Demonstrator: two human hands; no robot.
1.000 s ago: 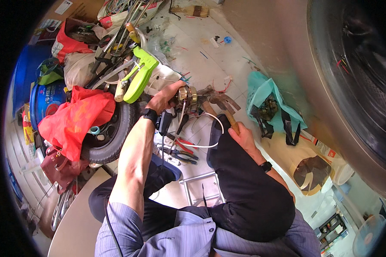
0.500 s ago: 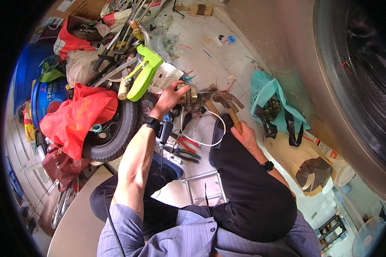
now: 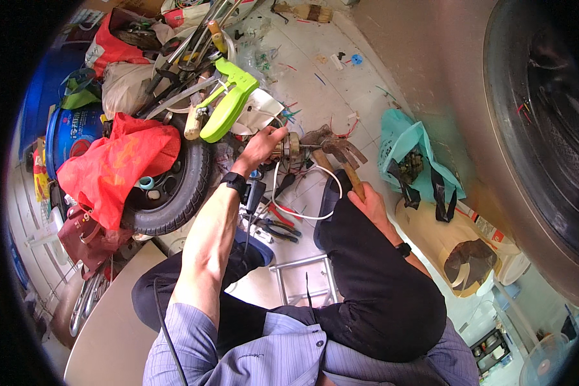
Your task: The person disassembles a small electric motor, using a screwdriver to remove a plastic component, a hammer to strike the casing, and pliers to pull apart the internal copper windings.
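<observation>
My left hand (image 3: 262, 147) grips a small brass-and-silver electric motor (image 3: 291, 147), whose thin shaft points right. My right hand (image 3: 369, 204) is closed round the wooden handle of a claw hammer (image 3: 354, 180). The rusty hammer head is beside the shaft's tip; whether they touch I cannot tell. Just beyond lies a second rusty hammer head (image 3: 315, 136) with a wooden handle, partly covered by the first. A white cable (image 3: 309, 217) loops from the motor toward my right knee. Red-handled pliers (image 3: 283, 211) and black-handled pliers (image 3: 278, 229) lie on the floor between my feet.
On the left, a red plastic bag (image 3: 122, 168) drapes over a wheel with a tyre (image 3: 180, 215). A lime-green handled tool (image 3: 231, 106) lies beyond my left hand. At right are a teal bag (image 3: 395, 138), a paper bag (image 3: 421, 235) and a large drum-like machine (image 3: 457, 83). Wire scraps litter the floor.
The view has shifted slightly. My left hand and the motor have turned a little, and the shaft now shows pointing toward the hammer head. Both hands keep their grips.
</observation>
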